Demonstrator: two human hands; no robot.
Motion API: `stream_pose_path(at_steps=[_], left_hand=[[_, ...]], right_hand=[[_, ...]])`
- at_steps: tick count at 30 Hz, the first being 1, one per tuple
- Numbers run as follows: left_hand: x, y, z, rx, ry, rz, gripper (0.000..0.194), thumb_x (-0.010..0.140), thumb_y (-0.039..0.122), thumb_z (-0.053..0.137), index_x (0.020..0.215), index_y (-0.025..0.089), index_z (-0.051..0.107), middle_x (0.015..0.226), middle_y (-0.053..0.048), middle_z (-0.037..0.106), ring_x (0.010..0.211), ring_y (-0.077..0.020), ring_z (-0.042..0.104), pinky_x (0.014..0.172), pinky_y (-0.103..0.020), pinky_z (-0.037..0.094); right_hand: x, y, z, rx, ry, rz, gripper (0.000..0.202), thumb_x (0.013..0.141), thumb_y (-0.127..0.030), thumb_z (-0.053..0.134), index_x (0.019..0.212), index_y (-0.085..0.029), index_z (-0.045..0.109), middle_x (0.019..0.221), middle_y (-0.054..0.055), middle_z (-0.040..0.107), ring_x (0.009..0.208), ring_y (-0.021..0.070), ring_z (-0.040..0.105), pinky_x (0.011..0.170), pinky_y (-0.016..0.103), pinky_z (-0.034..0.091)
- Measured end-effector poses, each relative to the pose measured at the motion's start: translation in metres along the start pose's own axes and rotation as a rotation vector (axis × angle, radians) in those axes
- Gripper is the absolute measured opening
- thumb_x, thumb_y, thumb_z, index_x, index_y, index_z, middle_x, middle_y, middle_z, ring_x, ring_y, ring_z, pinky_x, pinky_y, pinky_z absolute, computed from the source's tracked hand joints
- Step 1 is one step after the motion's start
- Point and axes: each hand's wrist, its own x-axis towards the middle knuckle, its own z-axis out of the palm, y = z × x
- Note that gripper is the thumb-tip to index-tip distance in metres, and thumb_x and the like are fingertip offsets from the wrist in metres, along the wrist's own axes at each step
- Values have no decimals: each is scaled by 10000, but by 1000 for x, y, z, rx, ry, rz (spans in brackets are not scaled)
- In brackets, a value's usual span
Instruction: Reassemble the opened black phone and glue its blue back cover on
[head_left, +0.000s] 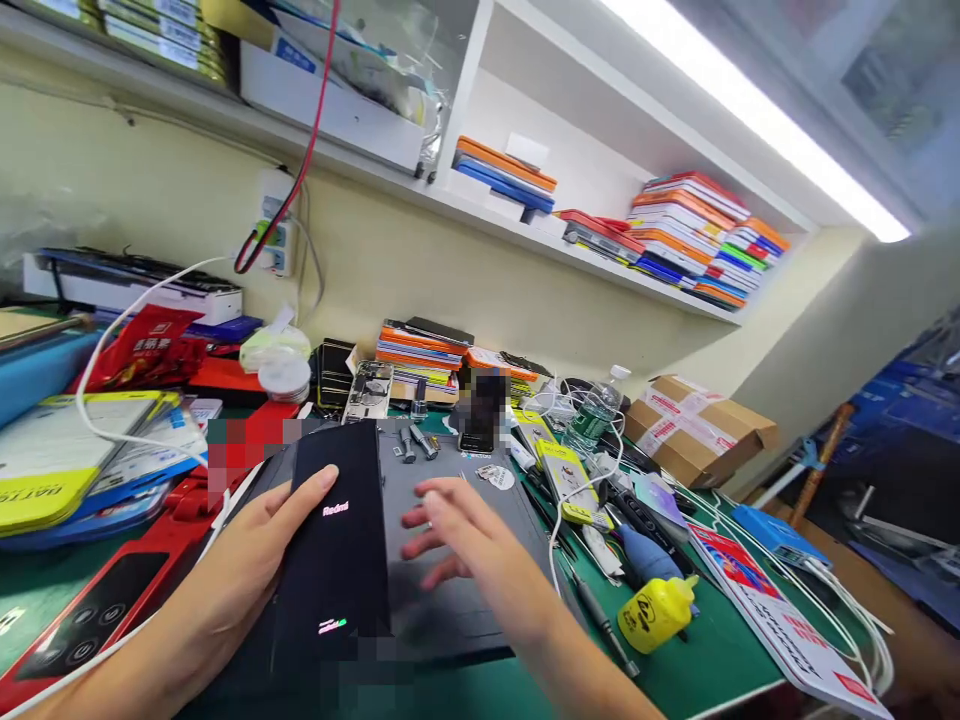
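Observation:
A black smartphone [341,560] with "Redmi" lit on its dark screen is held upright in my left hand [259,545], the thumb lying over the front glass. To its right, my right hand [461,535] hovers above a dark grey work mat [480,610], fingers spread and holding nothing. Small screwdrivers [420,443] lie on the mat beyond the hands. Behind them stands another phone [476,438], partly blurred out. Round white stickers [500,479] rest near it.
A red device with buttons [97,610] sits at the left. On the right are a yellow bottle [652,615], a plastic water bottle [598,410], cables and a cardboard box [694,430]. Stacked boxes [424,360] line the wall below a white shelf [600,270].

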Motion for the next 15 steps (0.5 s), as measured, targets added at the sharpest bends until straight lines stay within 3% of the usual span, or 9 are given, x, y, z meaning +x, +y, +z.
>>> stream_pose_path(at_steps=[4, 11, 15], left_hand=[[7, -3, -4, 52, 53, 24, 389, 740, 514, 882, 961, 210, 782, 789, -47, 816, 695, -248, 776, 615, -287, 630], [5, -1, -4, 17, 34, -18, 487, 723, 541, 886, 1113, 282, 753, 1023, -17, 826, 1027, -281, 767, 748, -289, 642], [3, -5, -1, 215, 10, -9, 455, 745, 487, 889, 1118, 265, 753, 1020, -15, 818, 994, -264, 764, 800, -285, 635]], right_hand=[[31, 12, 19, 27, -165, 47, 495, 687, -512, 894, 997, -168, 719, 862, 23, 706, 741, 163, 683, 604, 246, 555], [59, 26, 25, 65, -74, -97, 495, 621, -543, 910, 893, -176, 720, 793, -6, 666, 740, 156, 630, 601, 246, 526], [66, 34, 23, 103, -42, -128, 479, 668, -558, 878, 912, -182, 710, 803, -7, 663, 724, 155, 624, 626, 266, 525]])
